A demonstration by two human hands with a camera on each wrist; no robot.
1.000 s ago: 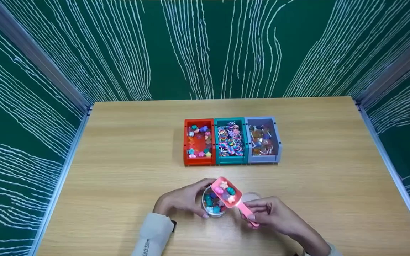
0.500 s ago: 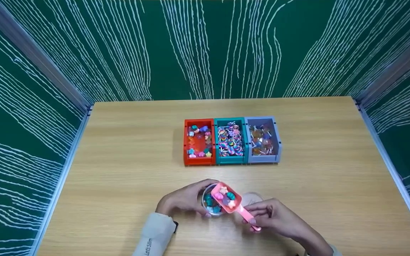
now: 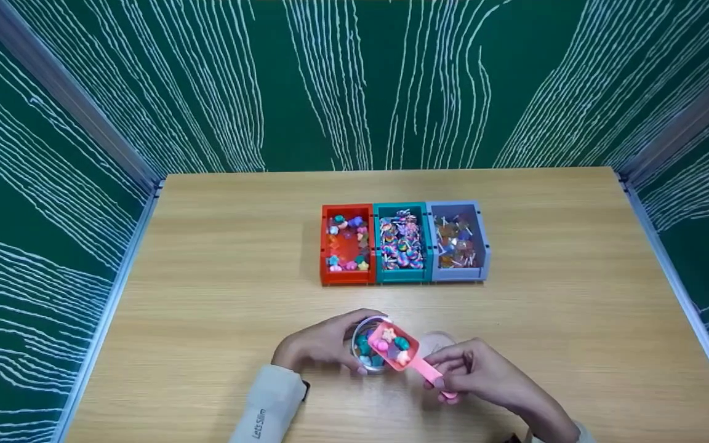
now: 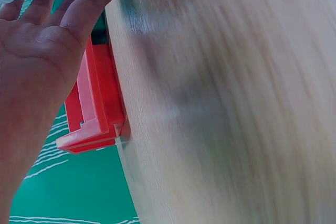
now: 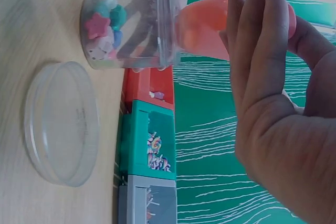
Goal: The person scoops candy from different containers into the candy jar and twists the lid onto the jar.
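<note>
Tabletop of pale wood grain, bearing toward its far side a red bin, a teal bin and a lavender bin, joined in a row from left to right. Nearer the person, the left hand is curled round a clear jar, thumb on the near side; the right hand pinches the handle of a pink scoop. The jar stands upright or nearly so, mouth up; whether its base touches the wood cannot be told. A clear lid lies flat just beyond the right fingertips. Governing relation: the scoop's bowl is over the jar's mouth — leftward and forward of the right hand, with the left hand nearer that mouth; contact with the rim is unclear. The scoop's long axis runs diagonally, its bowl pointing left and away from the person. Smallest are the pieces in the bowl — a green piece among them.
</note>
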